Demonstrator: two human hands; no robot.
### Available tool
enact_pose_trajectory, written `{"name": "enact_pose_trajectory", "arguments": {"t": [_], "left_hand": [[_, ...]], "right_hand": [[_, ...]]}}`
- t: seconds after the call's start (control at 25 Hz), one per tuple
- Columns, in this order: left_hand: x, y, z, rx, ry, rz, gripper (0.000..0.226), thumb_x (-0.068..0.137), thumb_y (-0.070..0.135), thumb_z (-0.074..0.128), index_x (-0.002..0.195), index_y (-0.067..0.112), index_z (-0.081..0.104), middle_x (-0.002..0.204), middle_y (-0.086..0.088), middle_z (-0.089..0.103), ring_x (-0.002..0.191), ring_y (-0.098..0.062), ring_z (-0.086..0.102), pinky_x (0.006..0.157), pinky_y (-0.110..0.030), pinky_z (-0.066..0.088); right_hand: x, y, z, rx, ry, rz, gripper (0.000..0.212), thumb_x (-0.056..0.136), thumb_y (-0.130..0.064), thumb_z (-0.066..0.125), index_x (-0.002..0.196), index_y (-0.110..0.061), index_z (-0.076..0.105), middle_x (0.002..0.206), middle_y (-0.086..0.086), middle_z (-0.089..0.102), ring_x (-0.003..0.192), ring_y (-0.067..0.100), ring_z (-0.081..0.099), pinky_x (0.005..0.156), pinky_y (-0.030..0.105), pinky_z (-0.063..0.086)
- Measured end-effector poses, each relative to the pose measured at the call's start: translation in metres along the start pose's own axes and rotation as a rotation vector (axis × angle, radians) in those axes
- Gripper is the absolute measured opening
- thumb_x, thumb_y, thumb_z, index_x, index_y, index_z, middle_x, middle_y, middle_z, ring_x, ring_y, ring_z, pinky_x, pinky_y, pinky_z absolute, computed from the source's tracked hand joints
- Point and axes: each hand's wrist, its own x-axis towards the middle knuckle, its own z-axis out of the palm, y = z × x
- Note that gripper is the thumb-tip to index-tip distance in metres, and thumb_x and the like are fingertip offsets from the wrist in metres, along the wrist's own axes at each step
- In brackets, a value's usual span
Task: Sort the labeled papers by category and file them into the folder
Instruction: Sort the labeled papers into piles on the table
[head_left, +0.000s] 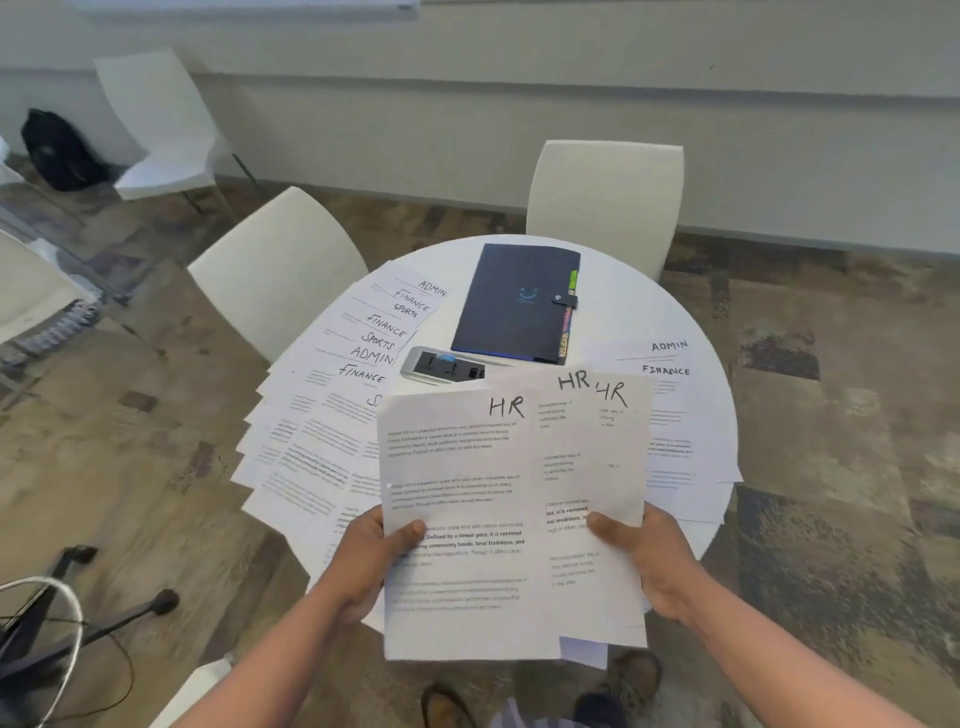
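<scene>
I see my left hand (375, 551) and right hand (644, 556) gripping three fanned HR papers (498, 499), hiding the worktop's (623, 322) near edge; body print is blurred.

hr papers (511, 519) in both hands

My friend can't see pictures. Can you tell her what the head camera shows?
Two hands, left hand and right hand, hold up three fanned HR papers over a round white table. More labeled papers lie spread on it, beside a closed dark blue folder.
</scene>
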Motion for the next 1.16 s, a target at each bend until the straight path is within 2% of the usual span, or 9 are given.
{"name": "enact_pose_trajectory", "arguments": {"t": [0.2,0.32,0.44,0.52,0.64,0.84,1.0,1.04,1.16], "left_hand": [[0.0,-0.006,-0.047,-0.061,-0.092,-0.043,0.042,0.091,0.0,0.07,0.131,0.003,0.06,0.125,-0.02,0.071,0.111,-0.044,0.069,0.094,-0.06,0.056],[0.005,-0.001,-0.057,-0.072,-0.102,-0.021,0.044,0.09,0.003,0.073,0.132,0.002,0.059,0.125,-0.02,0.07,0.111,-0.041,0.07,0.093,-0.057,0.057],[0.01,0.001,-0.047,-0.062,-0.214,-0.068,0.046,0.093,0.013,0.072,0.136,0.005,0.058,0.13,-0.018,0.069,0.119,-0.038,0.067,0.101,-0.058,0.052],[0.015,-0.004,-0.034,-0.055,-0.288,-0.123,0.048,0.096,0.021,0.07,0.14,0.009,0.055,0.135,-0.015,0.066,0.124,-0.036,0.064,0.106,-0.06,0.048],[0.024,-0.011,-0.015,-0.066,-0.275,-0.179,0.049,0.098,0.027,0.068,0.143,0.014,0.052,0.137,-0.011,0.066,0.126,-0.034,0.063,0.108,-0.061,0.045],[0.03,-0.003,0.008,0.043,-0.085,-0.115,0.036,0.096,0.025,0.071,0.129,0.016,0.06,0.121,-0.003,0.075,0.11,-0.025,0.073,0.1,-0.051,0.055],[0.038,-0.004,0.007,0.306,0.099,-0.128,0.048,0.087,0.043,0.078,0.123,0.016,0.06,0.119,0.0,0.067,0.107,-0.014,0.064,0.093,-0.03,0.053],[0.043,-0.007,0.0,0.412,0.185,-0.117,0.046,0.09,0.04,0.075,0.125,0.017,0.058,0.124,0.0,0.062,0.11,-0.015,0.06,0.09,-0.03,0.05],[0.057,-0.009,-0.036,0.685,0.419,-0.172,0.061,0.091,0.042,0.07,0.143,0.019,0.047,0.146,-0.005,0.045,0.133,-0.028,0.043,0.104,-0.044,0.045]], "right_hand": [[-0.019,0.018,0.074,-0.016,0.036,-0.061,0.034,0.081,-0.005,0.082,0.113,-0.002,0.073,0.104,0.015,0.08,0.093,0.036,0.077,0.088,0.053,0.06],[-0.034,0.021,0.094,-0.012,0.005,-0.077,0.028,0.094,-0.02,0.071,0.119,-0.006,0.071,0.109,0.013,0.079,0.1,0.034,0.077,0.094,0.054,0.058],[-0.042,0.018,0.096,-0.039,-0.041,-0.057,0.038,0.102,-0.037,0.053,0.121,-0.009,0.07,0.115,0.01,0.078,0.107,0.03,0.075,0.098,0.051,0.056],[-0.041,0.016,0.093,-0.067,-0.056,-0.043,0.041,0.102,-0.042,0.049,0.123,-0.013,0.068,0.116,0.008,0.078,0.108,0.028,0.075,0.099,0.049,0.055],[-0.032,0.014,0.087,-0.078,-0.071,-0.016,0.037,0.103,-0.042,0.051,0.126,-0.018,0.065,0.117,0.006,0.078,0.107,0.027,0.075,0.097,0.049,0.056],[-0.008,0.015,0.062,-0.122,-0.173,0.044,0.033,0.101,-0.015,0.063,0.133,-0.017,0.062,0.123,0.005,0.076,0.112,0.029,0.073,0.101,0.055,0.055],[0.006,0.036,0.046,-0.154,-0.05,0.128,0.029,0.102,-0.011,0.061,0.129,-0.019,0.064,0.114,0.0,0.079,0.102,0.026,0.076,0.09,0.048,0.06],[0.006,0.039,0.044,-0.118,-0.029,0.139,0.026,0.102,-0.011,0.061,0.127,-0.018,0.065,0.113,0.0,0.079,0.1,0.025,0.077,0.087,0.046,0.06],[0.007,0.04,0.044,-0.047,0.056,0.143,0.024,0.101,-0.011,0.061,0.123,-0.017,0.067,0.113,0.003,0.079,0.104,0.029,0.075,0.091,0.047,0.057]]}}
